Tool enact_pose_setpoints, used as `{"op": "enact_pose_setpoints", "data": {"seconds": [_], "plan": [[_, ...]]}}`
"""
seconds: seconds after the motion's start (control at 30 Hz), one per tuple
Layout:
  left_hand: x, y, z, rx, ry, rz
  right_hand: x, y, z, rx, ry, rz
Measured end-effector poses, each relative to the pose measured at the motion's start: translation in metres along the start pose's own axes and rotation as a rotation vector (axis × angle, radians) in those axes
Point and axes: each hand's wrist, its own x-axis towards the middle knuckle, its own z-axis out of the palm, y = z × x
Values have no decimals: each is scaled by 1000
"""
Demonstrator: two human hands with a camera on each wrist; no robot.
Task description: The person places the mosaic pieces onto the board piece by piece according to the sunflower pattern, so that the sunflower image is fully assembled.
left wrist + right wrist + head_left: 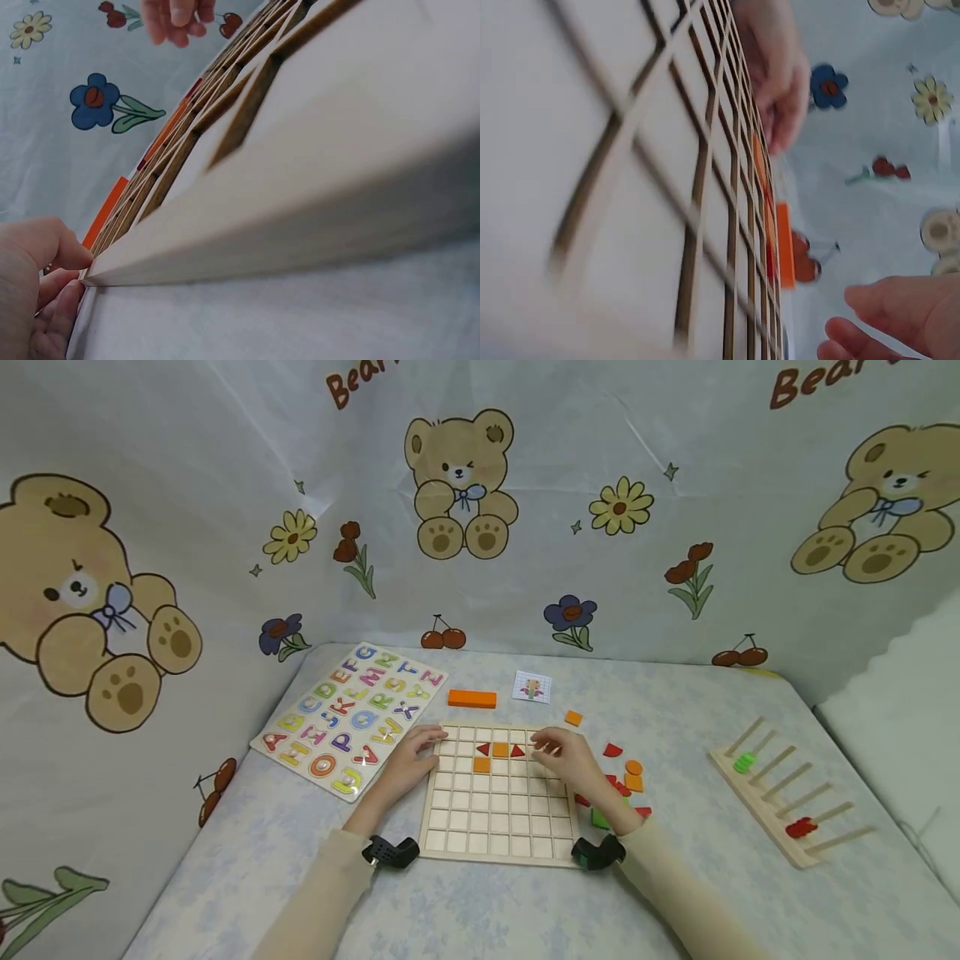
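Observation:
A wooden grid board (498, 822) lies flat on the table. Its upper rows carry two orange squares (482, 766) and two red triangles (517, 751), one triangle on each side of the upper square. At the far left corner, my left hand (411, 764) pinches the board's edge; the left wrist view shows fingers (64, 244) above and below the rim. My right hand (564, 755) hovers over the upper right of the grid. In the right wrist view, its thumb and fingers (900, 307) are apart, with nothing seen between them.
Loose red, orange and green pieces (633, 782) lie right of the board, partly behind the right forearm. Beyond it are an orange bar (472, 699), a pattern card (532, 687) and an orange square (573, 717). An alphabet board (352, 718) sits left, a pegged rack (765, 810) right.

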Motion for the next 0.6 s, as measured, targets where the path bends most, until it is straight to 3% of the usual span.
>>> {"op": "enact_pose_setpoints", "data": {"seconds": [0.17,0.3,0.43,0.6], "plan": [[1,2,-2,15,-8,0,-19,29,-39,-78,126,118],[0,1,-2,5,-20,-18,-36,50,-62,-122,177,252],[-1,0,-1,-2,-24,-27,-51,65,-72,-154,186,330],[-1,-1,1,-7,-7,3,-56,78,-75,-196,220,358]]}}
